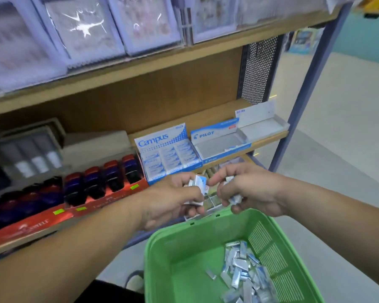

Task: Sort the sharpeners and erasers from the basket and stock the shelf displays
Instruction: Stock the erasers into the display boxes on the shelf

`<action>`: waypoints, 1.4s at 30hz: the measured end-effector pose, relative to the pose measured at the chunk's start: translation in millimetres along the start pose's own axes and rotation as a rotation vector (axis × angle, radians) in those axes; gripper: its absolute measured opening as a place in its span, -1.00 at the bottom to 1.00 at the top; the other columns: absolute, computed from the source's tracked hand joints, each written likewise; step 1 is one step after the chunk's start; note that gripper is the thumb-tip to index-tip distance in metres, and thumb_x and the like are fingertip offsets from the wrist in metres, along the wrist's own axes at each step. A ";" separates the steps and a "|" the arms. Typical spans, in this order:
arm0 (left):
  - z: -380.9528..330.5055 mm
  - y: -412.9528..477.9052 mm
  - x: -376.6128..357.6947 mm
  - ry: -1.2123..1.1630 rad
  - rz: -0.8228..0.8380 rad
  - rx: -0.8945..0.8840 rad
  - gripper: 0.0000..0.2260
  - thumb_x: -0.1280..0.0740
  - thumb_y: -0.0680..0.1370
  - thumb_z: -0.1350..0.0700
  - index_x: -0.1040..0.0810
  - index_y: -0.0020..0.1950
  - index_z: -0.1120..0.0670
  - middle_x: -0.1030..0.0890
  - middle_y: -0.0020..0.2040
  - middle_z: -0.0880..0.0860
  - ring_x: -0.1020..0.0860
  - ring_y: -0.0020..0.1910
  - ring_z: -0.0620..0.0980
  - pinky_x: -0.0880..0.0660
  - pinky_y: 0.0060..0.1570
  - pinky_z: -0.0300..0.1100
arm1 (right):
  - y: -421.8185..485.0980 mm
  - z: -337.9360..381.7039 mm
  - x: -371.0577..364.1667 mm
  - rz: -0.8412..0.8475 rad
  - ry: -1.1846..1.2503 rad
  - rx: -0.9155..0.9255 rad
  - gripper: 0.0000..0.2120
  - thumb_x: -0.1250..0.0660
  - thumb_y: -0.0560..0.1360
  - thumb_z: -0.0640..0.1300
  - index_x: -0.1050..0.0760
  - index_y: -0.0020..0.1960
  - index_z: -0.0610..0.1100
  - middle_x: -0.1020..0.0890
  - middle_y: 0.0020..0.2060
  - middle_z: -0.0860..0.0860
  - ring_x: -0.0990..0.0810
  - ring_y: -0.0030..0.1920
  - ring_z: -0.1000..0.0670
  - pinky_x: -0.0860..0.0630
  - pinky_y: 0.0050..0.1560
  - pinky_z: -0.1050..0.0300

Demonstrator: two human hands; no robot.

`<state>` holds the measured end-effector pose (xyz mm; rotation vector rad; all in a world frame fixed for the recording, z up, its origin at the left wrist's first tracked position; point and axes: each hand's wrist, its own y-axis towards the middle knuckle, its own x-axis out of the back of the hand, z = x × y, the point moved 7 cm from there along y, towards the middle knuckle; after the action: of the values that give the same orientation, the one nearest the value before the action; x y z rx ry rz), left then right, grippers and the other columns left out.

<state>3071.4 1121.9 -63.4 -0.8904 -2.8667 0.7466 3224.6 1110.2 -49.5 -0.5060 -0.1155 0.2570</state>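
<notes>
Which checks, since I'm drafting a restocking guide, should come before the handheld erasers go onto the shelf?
1. Left hand grips the eraser stack: ok.
2. Right hand grips loose erasers: ok.
3. Pilot box has room: ok, nearly empty.
4. Campus box has room: not ok, looks full.
5. Held erasers' brand matches a box: cannot tell, blurred.
6. Basket holds an eraser pile: ok.

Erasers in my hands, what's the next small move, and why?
Probably carry the erasers in the left hand to the Pilot box: it looks nearly empty, while the Campus box beside it is full. The right hand holds more by the green basket; their brand is too blurred to read.
</notes>
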 end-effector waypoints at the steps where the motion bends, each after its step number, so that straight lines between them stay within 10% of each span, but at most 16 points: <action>1: -9.5 -1.7 4.5 0.043 -0.010 -0.010 -0.77 -0.30 0.56 0.41 -0.53 0.16 0.18 -0.55 -0.18 0.18 -0.58 -0.34 0.01 -0.43 -0.46 -0.28 | 3.7 4.2 -3.4 -0.017 0.037 0.009 -0.75 -0.34 0.45 -0.47 -0.60 0.00 -0.18 -0.55 -0.32 -0.13 -0.50 -0.32 -0.09 -0.41 -0.43 0.16; 12: -50.7 13.2 39.7 0.207 -0.086 -0.130 -0.40 -0.41 0.56 0.35 -0.37 0.41 -0.23 -0.70 -0.02 0.14 -0.61 -0.35 -0.05 -0.43 -0.46 -0.27 | 50.8 23.7 -16.3 -0.031 0.287 0.116 -0.71 -0.46 0.52 -0.31 -0.60 0.20 -0.09 -0.66 -0.25 -0.12 -0.54 -0.32 -0.03 -0.45 -0.33 0.08; 19: -44.8 40.3 60.6 0.215 -0.125 -0.133 -0.72 -0.46 0.54 0.33 -0.53 0.22 0.19 -0.70 -0.03 0.27 -0.65 -0.21 0.02 -0.52 -0.37 -0.23 | 77.9 31.2 -12.5 -0.062 0.272 0.201 -0.90 -0.49 0.50 -0.20 -0.68 0.01 -0.09 -0.68 -0.25 -0.13 -0.57 -0.31 -0.08 -0.43 -0.36 0.11; 25: -32.7 45.9 66.9 -0.075 -0.140 -0.012 -0.85 -0.36 0.63 0.08 -0.55 0.16 0.10 -0.68 -0.03 0.27 -0.62 -0.17 0.06 -0.36 -0.48 -0.23 | 89.7 26.3 -11.6 -0.044 0.347 0.145 -0.76 -0.46 0.51 -0.17 -0.62 0.16 -0.21 -0.68 -0.20 -0.14 -0.55 -0.34 -0.04 -0.39 -0.34 0.11; 42: -59.5 57.0 98.1 0.363 -0.406 -0.110 -0.90 -0.49 0.55 0.11 -0.65 0.05 0.02 -0.62 -0.33 -0.04 -0.53 -0.44 -0.19 -0.36 -0.51 -0.37 | 114.8 24.4 5.8 -0.196 0.361 0.062 -0.75 -0.54 0.46 -0.20 -0.64 0.12 -0.15 -0.70 -0.15 -0.13 -0.60 -0.31 -0.07 -0.50 -0.37 0.10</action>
<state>3030.4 1242.0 -46.4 -0.3746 -2.6451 0.3464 3201.4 1219.9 -84.6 -0.4684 0.1936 -0.0247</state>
